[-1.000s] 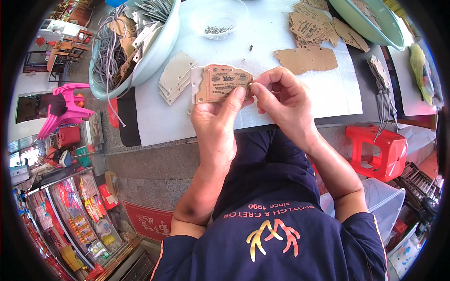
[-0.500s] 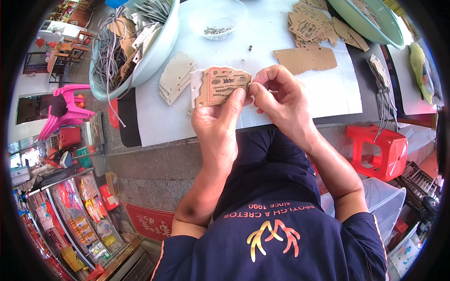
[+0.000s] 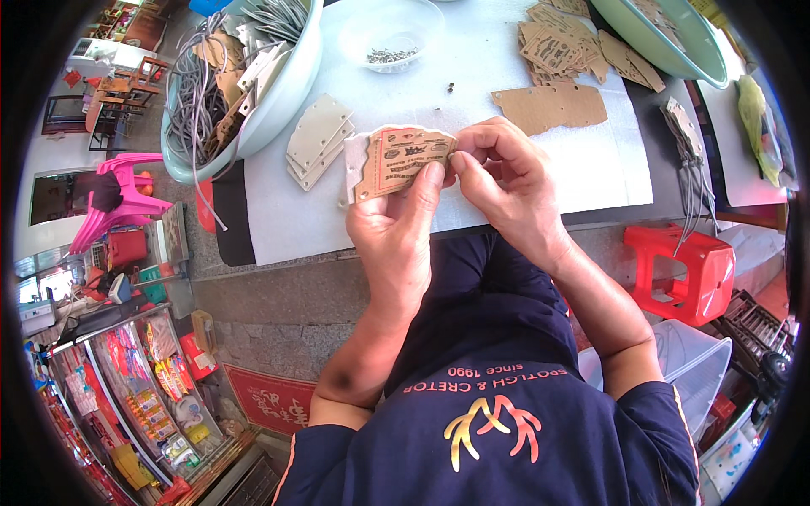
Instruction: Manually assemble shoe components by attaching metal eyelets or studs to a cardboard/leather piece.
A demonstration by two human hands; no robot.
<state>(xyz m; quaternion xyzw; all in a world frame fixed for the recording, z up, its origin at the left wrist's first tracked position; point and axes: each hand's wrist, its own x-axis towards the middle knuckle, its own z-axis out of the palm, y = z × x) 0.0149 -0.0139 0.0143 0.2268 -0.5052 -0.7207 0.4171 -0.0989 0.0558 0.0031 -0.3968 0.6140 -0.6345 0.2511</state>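
Observation:
My left hand (image 3: 392, 223) holds a brown printed card (image 3: 409, 160) by its lower edge, thumb on the front. A white layer (image 3: 356, 160) shows behind the card at its left side. My right hand (image 3: 510, 173) is closed in a pinch at the card's right edge; whether a small part sits between those fingertips is hidden. Left of the card lie several fanned white cards (image 3: 316, 143) with holes. A plain brown card (image 3: 553, 108) lies flat beyond my right hand. Small metal fasteners (image 3: 391, 56) rest in a clear bowl (image 3: 432, 34), and tiny dark ones (image 3: 450, 87) lie loose on the white sheet.
A pale green basin (image 3: 295, 88) with grey cords and cards stands at the left. Loose brown cards (image 3: 548, 46) pile up at the back right beside another basin (image 3: 707, 63). Corded cards (image 3: 688, 143) hang over the right table edge above a red stool (image 3: 683, 274).
The printed card has shifted slightly down and tilted in my left hand. My right fingertips stay at its right edge, with the fingers slightly rearranged.

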